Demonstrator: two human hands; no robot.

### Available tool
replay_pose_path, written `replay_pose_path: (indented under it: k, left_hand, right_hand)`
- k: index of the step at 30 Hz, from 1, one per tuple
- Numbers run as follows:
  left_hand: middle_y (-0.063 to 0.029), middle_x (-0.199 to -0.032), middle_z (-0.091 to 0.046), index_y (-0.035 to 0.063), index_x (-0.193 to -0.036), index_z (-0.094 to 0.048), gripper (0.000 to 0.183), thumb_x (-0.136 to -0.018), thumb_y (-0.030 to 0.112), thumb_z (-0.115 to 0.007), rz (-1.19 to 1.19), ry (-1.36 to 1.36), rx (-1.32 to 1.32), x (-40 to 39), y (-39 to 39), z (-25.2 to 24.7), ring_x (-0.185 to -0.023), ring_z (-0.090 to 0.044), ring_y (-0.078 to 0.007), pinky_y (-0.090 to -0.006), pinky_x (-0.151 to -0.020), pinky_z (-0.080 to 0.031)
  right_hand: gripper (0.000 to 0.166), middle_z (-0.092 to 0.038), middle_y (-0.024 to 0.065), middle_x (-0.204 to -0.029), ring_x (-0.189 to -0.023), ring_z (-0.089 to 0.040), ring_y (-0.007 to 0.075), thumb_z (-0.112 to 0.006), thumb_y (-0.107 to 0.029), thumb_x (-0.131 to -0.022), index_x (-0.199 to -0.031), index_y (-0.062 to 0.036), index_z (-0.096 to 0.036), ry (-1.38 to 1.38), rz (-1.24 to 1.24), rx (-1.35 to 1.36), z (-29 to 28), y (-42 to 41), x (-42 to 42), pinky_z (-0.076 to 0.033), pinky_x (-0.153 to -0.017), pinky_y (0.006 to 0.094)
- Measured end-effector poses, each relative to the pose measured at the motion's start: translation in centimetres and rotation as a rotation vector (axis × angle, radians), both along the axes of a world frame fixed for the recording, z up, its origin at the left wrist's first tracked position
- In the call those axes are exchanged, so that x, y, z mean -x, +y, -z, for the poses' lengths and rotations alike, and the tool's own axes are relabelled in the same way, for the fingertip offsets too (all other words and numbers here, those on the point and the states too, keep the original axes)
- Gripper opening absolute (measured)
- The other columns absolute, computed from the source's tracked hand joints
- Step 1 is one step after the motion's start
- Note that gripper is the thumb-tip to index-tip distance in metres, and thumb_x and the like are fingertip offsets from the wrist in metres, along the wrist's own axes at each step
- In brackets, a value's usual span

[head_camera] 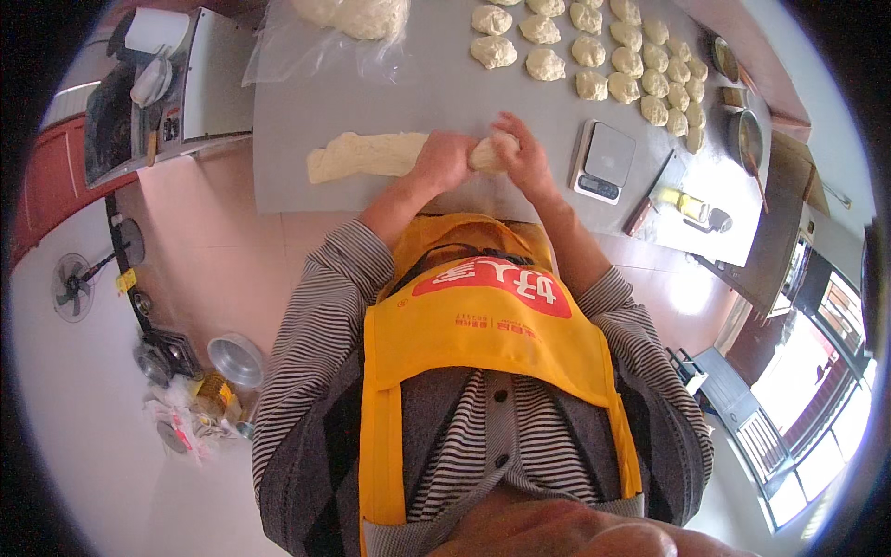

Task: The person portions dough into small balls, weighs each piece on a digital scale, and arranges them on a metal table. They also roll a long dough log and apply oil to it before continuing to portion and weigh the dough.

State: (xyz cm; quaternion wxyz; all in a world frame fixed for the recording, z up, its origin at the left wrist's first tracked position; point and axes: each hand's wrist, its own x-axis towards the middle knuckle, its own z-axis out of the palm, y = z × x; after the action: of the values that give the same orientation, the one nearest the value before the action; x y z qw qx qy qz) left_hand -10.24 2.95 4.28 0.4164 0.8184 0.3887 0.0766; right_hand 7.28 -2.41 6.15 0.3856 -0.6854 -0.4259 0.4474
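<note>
A long roll of pale dough (369, 157) lies on the grey table (334, 104) before me. My left hand (449, 159) is closed around the roll near its right end. Just past it, my right hand (523, 154) grips the end piece of dough (489, 154), its fingers partly blurred. The two hands are close together, and the join between roll and end piece is hidden by the left hand. To the right of my right hand lies a digital kitchen scale (607, 160) with a bare weighing plate.
Rows of dough pieces (588, 52) cover the back right. A large dough mass (355, 14) rests on plastic film (313, 52) at the back left. Right of the scale are a knife (651, 195), a bottle (689, 205) and a bowl (743, 139) with a utensil in it.
</note>
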Motion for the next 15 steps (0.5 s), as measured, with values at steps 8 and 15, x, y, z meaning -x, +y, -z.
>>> replay_pose_path:
  k: [8,15]
  left_hand:
    - [-0.0125,-0.098,-0.070,0.0161,-0.108,-0.071,0.038,-0.072,0.026,-0.076,-0.083,0.218,-0.319,-0.9,-1.7,1.7,-0.102,-0.062,-0.0315,-0.0479,-0.089,-0.044]
    - [-0.0059,-0.095,-0.071,0.0186,-0.097,-0.073,0.028,-0.071,0.029,-0.076,-0.055,0.310,-0.252,-1.7,-2.3,1.1,-0.104,-0.060,-0.0294,-0.0492,-0.088,-0.039]
  right_hand:
    - [0.045,-0.070,0.0141,-0.089,-0.073,-0.067,0.0214,-0.062,-0.041,-0.090,-0.118,-0.0054,-0.067,0.030,-0.148,0.429,3.4,1.1,-0.8,-0.055,-0.063,0.0362]
    - [0.035,-0.070,0.0098,-0.094,-0.085,-0.063,0.0165,-0.064,-0.029,-0.088,-0.107,-0.0007,-0.071,-0.104,-0.118,0.408,1.8,0.1,0.7,-0.051,-0.076,0.0322]
